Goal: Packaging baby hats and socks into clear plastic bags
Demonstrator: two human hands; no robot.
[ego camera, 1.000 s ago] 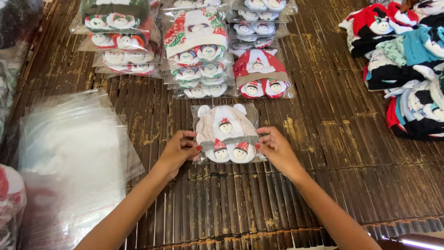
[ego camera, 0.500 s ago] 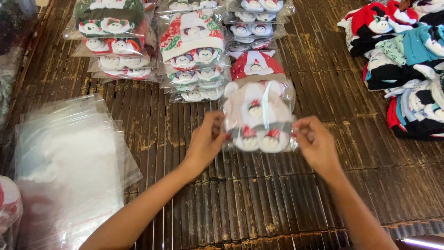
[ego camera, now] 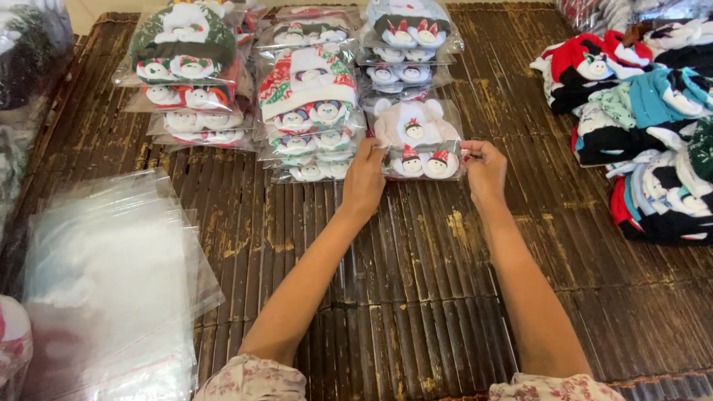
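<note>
I have the bagged pair of pale pink socks pinched at its two lower corners, my left hand and right hand each closed on the plastic edge, setting it at the centre top of the frame against the right-hand stack of packed socks. Three stacks already lie bagged. Left to pack, I judge: the loose socks at the right, with empty clear bags waiting lower left. Nothing blocks the bamboo mat.

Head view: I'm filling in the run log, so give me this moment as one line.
left hand: grips bagged white item, left edge | right hand: grips its right edge | item: at the right-hand stack of bagged items | surface: slatted mat
</note>
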